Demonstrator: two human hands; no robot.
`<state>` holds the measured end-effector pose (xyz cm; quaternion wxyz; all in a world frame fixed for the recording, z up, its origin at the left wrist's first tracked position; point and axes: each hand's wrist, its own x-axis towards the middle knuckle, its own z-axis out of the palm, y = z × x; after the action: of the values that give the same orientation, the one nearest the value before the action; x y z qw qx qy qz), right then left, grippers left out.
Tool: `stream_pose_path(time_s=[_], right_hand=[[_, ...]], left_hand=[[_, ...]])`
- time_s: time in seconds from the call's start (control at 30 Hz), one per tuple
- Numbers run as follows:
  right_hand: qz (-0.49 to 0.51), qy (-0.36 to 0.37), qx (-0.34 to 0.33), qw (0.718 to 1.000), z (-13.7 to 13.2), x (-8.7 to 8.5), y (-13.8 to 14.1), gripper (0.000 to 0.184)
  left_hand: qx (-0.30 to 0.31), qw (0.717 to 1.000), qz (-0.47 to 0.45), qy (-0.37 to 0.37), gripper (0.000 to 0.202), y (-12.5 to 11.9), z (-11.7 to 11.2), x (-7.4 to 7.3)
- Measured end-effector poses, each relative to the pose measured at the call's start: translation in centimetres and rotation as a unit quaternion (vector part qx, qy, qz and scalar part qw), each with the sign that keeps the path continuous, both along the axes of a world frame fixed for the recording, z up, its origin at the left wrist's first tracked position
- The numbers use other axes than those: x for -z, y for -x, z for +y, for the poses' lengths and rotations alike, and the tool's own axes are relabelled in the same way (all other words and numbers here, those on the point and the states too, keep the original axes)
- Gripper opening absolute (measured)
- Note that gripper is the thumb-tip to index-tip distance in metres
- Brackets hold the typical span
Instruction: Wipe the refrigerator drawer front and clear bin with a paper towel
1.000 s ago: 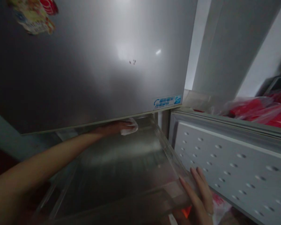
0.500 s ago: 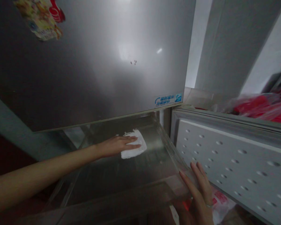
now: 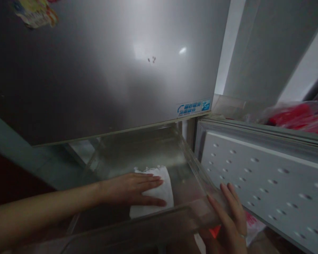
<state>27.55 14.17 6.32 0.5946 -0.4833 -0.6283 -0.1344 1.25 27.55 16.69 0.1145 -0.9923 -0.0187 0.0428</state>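
Observation:
My left hand (image 3: 134,190) lies flat on a folded white cloth (image 3: 163,192), fingers stretched and spread, pressing it against the floor of a clear plastic drawer (image 3: 175,155). The cloth is near the drawer's front wall, and one of its edges looks frayed. At the drawer's front right corner, my right hand (image 3: 230,215) is wrapped round the rim, with fingertips over the top edge. Its thumb and palm are partly hidden in shadow below. The drawer is pulled out beneath the upper fridge door (image 3: 148,91).
The lower fridge door (image 3: 265,180), white and dimpled inside, stands open at the right. Red plastic bags (image 3: 302,116) lie beyond it. A white and red bag (image 3: 253,225) is below, beside my right hand. A torn colourful sticker (image 3: 37,14) marks the upper door.
My left hand has drawn the white cloth toward me, from mid-drawer to near the front wall. My right hand keeps its hold on the corner. The view has shifted slightly.

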Motion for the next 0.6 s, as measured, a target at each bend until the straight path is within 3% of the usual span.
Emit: stream_pose_path(time_s=[0.17,0.43,0.6], right_hand=[[0.018,-0.005,0.011,1.0,-0.2,-0.6,0.5,0.05],[-0.047,-0.031,0.016,0.998,0.4,-0.4,-0.3,0.055],[-0.05,-0.053,0.017,0.997,1.0,0.1,-0.6,0.055]], left_hand=[[0.033,0.997,-0.013,0.062,0.049,0.3,3.9,0.0],[-0.142,0.989,0.015,0.039,0.059,0.7,13.5,-0.3],[-0.172,0.984,-0.03,0.029,0.067,0.2,17.6,-0.2]])
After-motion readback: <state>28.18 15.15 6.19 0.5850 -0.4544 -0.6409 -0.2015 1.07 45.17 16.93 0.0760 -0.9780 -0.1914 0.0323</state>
